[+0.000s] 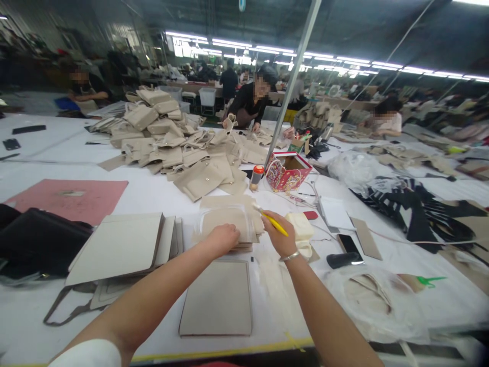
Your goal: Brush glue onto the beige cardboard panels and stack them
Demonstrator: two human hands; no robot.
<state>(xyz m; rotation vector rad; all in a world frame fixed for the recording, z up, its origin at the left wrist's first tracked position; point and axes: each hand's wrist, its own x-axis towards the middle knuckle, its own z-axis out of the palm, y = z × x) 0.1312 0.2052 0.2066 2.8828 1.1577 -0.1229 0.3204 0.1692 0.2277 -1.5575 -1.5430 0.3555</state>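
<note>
At the lower left of a white-covered worktable (46, 153), a black bag (38, 242) lies beside a pink board (69, 201) and a stack of pale beige panels (118, 250), with a co-worker (87, 86) seated at the upper left. Mid-frame, the left hand (223, 239) rests palm down and unclenched on a stack of beige fabric pieces (229, 227), which sits at the centre of the table under a transparent plastic cover (225, 216). A flat taupe panel (216, 300) lies just below, near the table's front edge. Behind, a heap of unfinished beige bags (171, 148) spreads across the table toward a second co-worker (248, 102) in a dark top and apron, who reaches into it. The right hand (278, 234) grips a yellow pencil (273, 223), its tip at the stack's far corner, with cream foam blocks (300, 229) just beside the hand. Nearby stand an orange-capped bottle (257, 178) and a red patterned box (286, 171), while a smartphone (347, 244) and black-and-tan cut material (416, 214) lie to the right
</note>
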